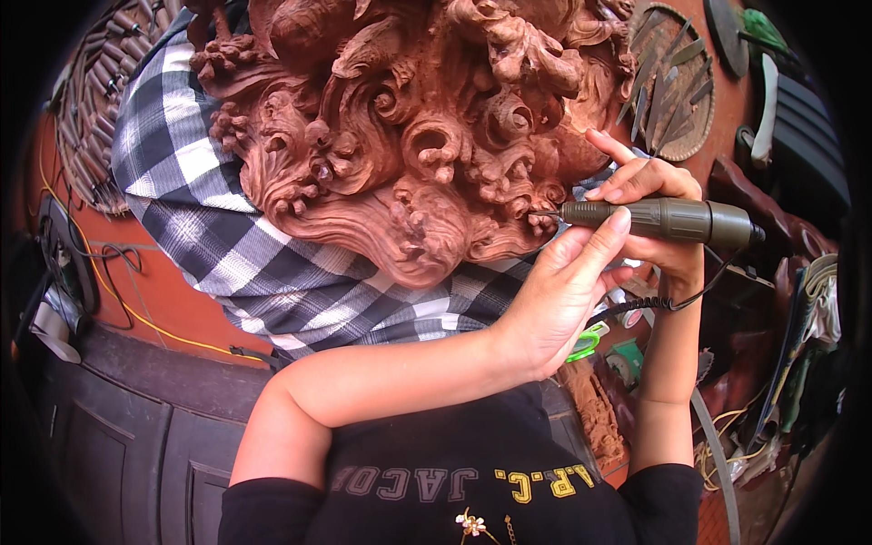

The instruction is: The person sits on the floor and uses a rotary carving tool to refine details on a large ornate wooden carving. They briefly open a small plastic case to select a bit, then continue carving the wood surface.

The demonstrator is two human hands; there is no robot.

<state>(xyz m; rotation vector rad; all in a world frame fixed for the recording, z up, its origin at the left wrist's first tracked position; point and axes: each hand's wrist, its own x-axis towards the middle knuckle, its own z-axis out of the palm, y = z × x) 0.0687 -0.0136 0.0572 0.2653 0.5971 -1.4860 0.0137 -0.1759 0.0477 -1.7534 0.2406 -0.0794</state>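
Observation:
A large reddish-brown wood carving (pixel 427 154) with swirls, curls and clustered knobs fills the top middle. It lies on a black-and-white checked cloth (pixel 204 173). My right hand (pixel 668 186) is closed around a dark olive rotary carving tool (pixel 654 218), forefinger stretched toward the carving. From below, my left hand (pixel 549 300) grips the same tool near its front, with the thumb pressed against the body. The thin bit (pixel 545 213) points left and meets the carving's lower right edge. A coiled black cord (pixel 636 309) trails from the tool's back end behind my left hand.
Round baskets of tools stand at the upper left (pixel 77 173) and upper right (pixel 701 118). A yellow cable (pixel 127 309) crosses the tiled floor at left. Bright green scissors handles (pixel 589 343) show beside my left wrist. Dark wood pieces, bags and tools crowd the right side.

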